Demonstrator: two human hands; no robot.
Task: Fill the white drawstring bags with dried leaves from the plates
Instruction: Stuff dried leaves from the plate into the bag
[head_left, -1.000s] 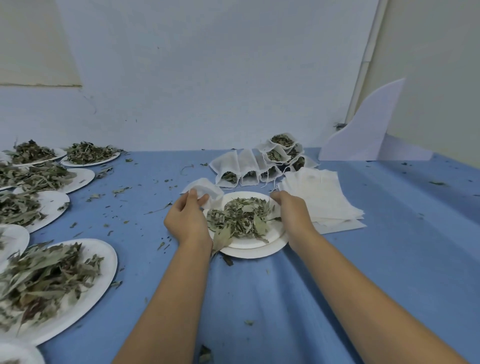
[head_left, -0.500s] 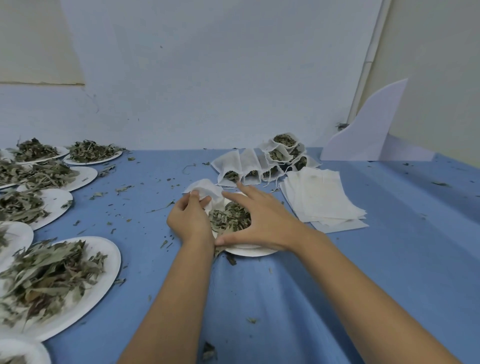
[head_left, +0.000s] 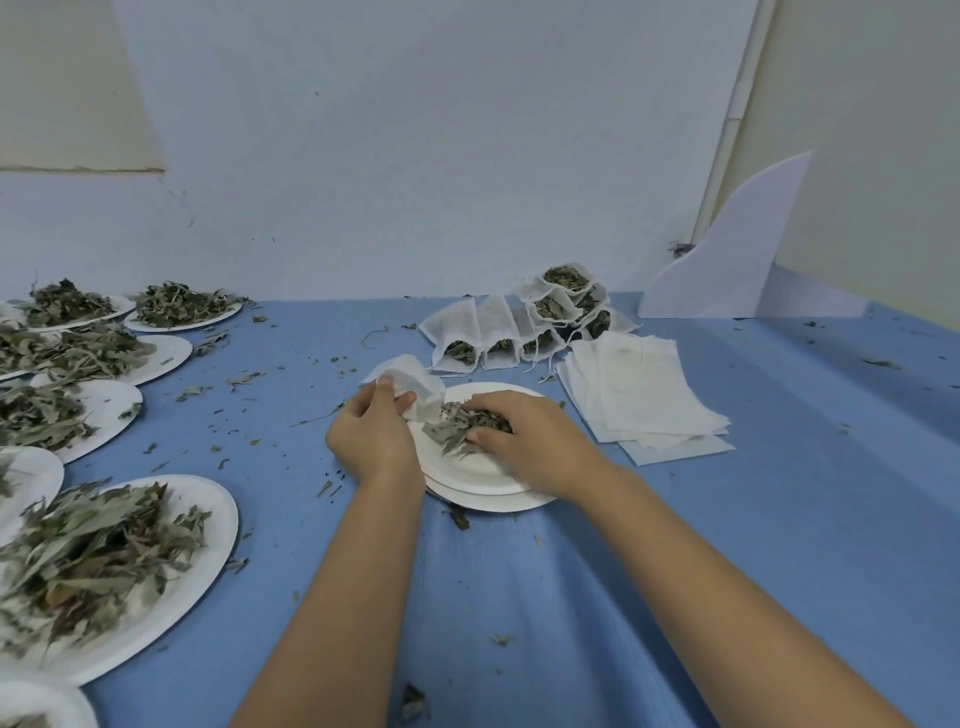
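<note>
A stack of white paper plates sits at the centre of the blue table, with a clump of dried leaves on top. My right hand lies over the plate, its fingers curled around that clump and pressing it towards the bag. My left hand pinches an empty white drawstring bag at the plate's left rim, the bag's mouth turned towards the leaves. Whether any leaves are inside the bag is hidden.
Several filled bags lie in a row behind the plate. A pile of flat empty bags lies to the right. Several plates heaped with leaves line the left side. Leaf crumbs litter the cloth. A white foam shape leans against the wall.
My right hand has left the plate's right rim, crossed over the plate and closed on the leaves, sweeping them towards the bag. My left hand has stayed on the bag.
</note>
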